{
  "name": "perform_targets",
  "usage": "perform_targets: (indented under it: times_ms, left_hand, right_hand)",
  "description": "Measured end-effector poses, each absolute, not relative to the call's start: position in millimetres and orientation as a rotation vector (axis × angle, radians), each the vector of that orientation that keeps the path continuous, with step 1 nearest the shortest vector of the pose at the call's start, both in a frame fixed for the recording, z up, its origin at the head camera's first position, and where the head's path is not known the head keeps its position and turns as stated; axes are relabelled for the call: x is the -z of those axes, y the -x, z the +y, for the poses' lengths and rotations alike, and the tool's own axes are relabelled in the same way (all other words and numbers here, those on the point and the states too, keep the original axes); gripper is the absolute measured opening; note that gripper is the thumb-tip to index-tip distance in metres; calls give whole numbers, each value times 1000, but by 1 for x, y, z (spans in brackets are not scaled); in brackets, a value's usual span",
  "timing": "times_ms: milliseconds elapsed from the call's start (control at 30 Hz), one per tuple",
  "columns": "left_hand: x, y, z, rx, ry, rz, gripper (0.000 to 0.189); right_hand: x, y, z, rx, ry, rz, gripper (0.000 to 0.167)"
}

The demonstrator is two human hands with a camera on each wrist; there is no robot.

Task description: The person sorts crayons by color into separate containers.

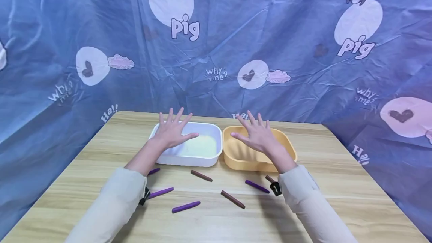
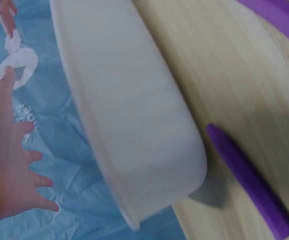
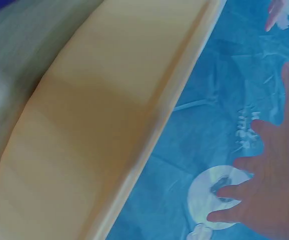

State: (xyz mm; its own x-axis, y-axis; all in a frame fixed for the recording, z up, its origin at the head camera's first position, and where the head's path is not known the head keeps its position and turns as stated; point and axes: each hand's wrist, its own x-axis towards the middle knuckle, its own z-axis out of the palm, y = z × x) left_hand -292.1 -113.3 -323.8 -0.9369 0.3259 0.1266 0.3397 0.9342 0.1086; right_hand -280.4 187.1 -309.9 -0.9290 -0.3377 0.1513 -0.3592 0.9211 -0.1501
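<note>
My left hand [image 1: 170, 133] is held over the white plastic tray [image 1: 190, 161], fingers straight and spread. Likewise spread, my right hand [image 1: 258, 136] hovers over the yellow-orange tray [image 1: 249, 165]. Neither hand holds anything. On the table in front of the trays lie several crayons, among them a purple crayon [image 1: 186, 207], a dark purple crayon [image 1: 257, 186] and a brown crayon [image 1: 233, 199]. Another brown crayon [image 1: 201, 175] lies close before the white tray. The left wrist view shows a purple crayon [image 2: 252, 182] beside that tray's wall.
The two trays stand side by side toward the back of the wooden table [image 1: 324, 198]. Behind it hangs a blue printed cloth [image 1: 202, 96], which also runs along both sides. A purple crayon [image 1: 161, 192] and a brown crayon [image 1: 270, 179] lie partly behind the wrists.
</note>
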Motion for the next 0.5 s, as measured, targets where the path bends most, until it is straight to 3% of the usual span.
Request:
perform_targets:
  times_ms: [500]
  left_hand:
    - [321, 285, -179, 592, 441, -2971, 80]
  right_hand:
    - [314, 232, 158, -325, -798, -2799, 72]
